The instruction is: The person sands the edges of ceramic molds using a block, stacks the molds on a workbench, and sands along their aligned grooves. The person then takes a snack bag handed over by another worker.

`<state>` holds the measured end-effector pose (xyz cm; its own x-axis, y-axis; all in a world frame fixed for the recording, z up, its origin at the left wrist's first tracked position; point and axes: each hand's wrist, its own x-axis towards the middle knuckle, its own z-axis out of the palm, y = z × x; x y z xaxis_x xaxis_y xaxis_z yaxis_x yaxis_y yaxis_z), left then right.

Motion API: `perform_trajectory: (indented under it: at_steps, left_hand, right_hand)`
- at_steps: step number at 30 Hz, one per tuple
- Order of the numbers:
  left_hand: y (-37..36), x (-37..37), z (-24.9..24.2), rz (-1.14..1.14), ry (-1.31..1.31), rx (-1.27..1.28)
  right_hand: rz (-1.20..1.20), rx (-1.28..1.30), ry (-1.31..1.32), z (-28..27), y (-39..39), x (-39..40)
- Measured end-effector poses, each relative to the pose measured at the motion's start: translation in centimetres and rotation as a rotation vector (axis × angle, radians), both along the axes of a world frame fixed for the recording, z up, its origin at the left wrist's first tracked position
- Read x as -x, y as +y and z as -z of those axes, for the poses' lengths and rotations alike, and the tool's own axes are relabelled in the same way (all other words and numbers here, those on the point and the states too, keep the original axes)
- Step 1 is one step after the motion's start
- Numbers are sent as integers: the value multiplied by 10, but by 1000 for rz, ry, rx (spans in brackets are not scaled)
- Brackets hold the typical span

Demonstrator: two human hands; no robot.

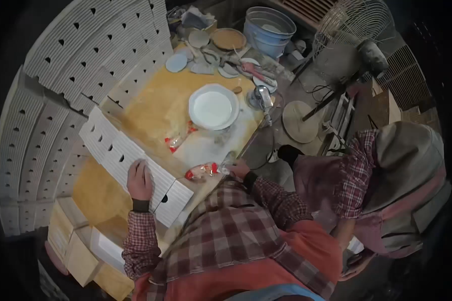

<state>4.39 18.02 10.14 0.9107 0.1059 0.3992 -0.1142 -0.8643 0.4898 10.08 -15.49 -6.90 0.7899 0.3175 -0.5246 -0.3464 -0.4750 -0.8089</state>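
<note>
My left hand (139, 180) lies with its fingers stretched out on a row of white ribbed boxes (103, 140), which have dark half-moon holes. At the table's near right edge, my right hand (240, 169) has its fingers closed on a clear plastic wrapper (228, 161). Just left of that wrapper lies a clear packet with red ends (202, 171). A similar red-and-clear packet (178, 140) rests farther up the table. Beyond them stands a white octagonal dish (213, 107), with a metal power tool (260, 98) to its right.
Tall stacks of white ribbed boxes (60, 90) rise on the left. Discs and tools clutter the back, beside a blue bucket (270, 37). A wire fan (356, 25) stands at the back right. Close on my right, another person (386, 185) bends over, one hand (356, 266) low.
</note>
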Motion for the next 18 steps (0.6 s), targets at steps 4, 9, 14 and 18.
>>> perform_trajectory:
  at_steps: [4,9,14,18]
  left_hand:
    - [14,-5,11,-48,-6,-33]
    - [9,0,6,-40,23,67]
    - [2,5,-2,-20,65,63]
    - [-1,24,0,-110,70,151]
  right_hand:
    - [182,-322,-22,-4,3,-3]
    - [317,-393,182,-5,1,-4]
    - [126,-95,-20,30,-16,-32]
    - [154,-206,158,45,-26,-66]
